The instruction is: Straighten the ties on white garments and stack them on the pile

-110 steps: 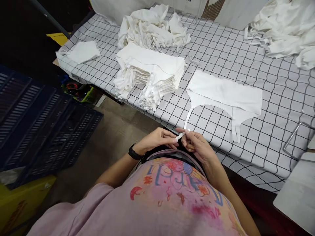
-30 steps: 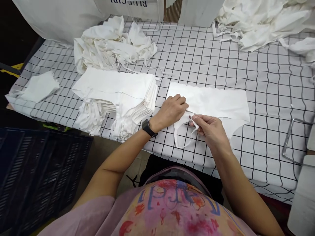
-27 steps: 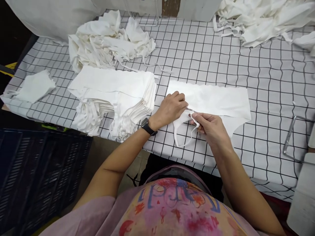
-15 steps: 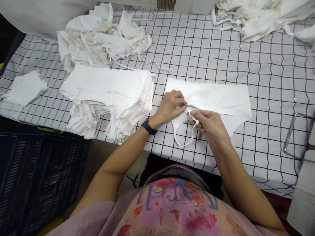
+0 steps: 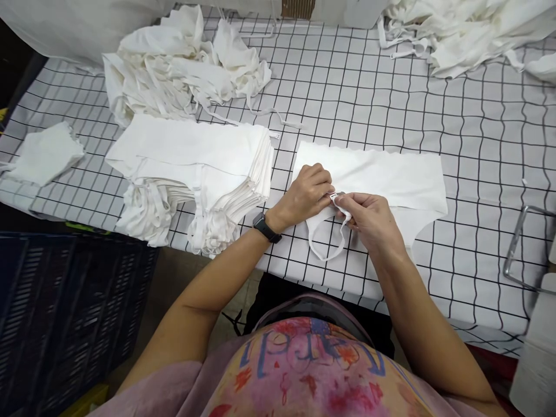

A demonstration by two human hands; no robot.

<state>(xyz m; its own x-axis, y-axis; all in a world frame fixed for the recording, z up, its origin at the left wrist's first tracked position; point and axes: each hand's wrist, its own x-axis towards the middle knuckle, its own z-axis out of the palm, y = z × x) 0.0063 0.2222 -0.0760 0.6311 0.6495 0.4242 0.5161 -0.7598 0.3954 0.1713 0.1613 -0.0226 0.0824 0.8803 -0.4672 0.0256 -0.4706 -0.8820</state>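
A flat white garment piece [image 5: 382, 176] lies on the checked table [image 5: 473, 145] in front of me. Its thin white strap [image 5: 324, 255] loops down toward the table's near edge. My left hand [image 5: 306, 194] rests on the garment's left part with fingers curled, pinching at the strap's end. My right hand [image 5: 369, 223] pinches the same strap end just to the right. The fingertips of both hands meet over the strap end.
A neat stack of folded white pieces [image 5: 195, 168] sits left of my hands, with a loose heap [image 5: 182, 63] behind it. Another heap [image 5: 469, 29] lies far right, a small white piece [image 5: 46, 153] far left. A metal frame [image 5: 519, 249] is at right, dark crates [image 5: 65, 313] below left.
Both hands moved from the table's near edge up onto the garment, carrying the strap end so it now forms a loop. Over the last second they only shifted slightly.
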